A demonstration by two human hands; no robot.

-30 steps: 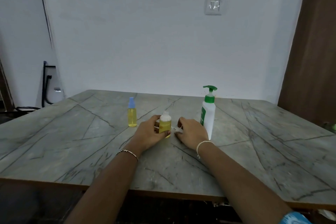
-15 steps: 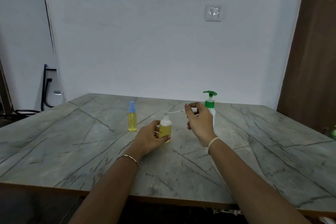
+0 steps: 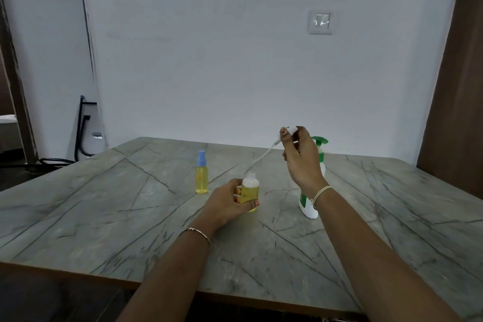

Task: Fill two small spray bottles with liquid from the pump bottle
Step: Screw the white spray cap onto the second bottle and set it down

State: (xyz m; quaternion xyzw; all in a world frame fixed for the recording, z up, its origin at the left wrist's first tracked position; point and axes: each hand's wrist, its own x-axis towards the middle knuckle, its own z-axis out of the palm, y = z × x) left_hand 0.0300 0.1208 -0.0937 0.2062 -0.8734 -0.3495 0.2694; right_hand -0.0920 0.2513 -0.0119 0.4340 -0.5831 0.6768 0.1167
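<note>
I see the left hand [image 3: 230, 201] curled round the uncapped spray bottle [image 3: 250, 191], upright on the table [image 3: 104, 217]. The right hand [image 3: 300, 157], raised at its 1 o'clock, pinches the loose spray head [image 3: 290, 130], its dip tube [image 3: 264, 155] slanting toward 7 o'clock. The capped spray bottle [image 3: 202, 176] stands at 10 o'clock, the pump bottle [image 3: 311, 206] at 3, partly behind the wrist.

Dim, flat indoor light with a cool grey cast, source not visible, only faint soft shadows on the table [image 3: 104, 217], detail slightly soft overall, raised right hand [image 3: 300, 159] a touch smeared, wide-angle lens leaning the wall [image 3: 209, 60] lines near the edges.
</note>
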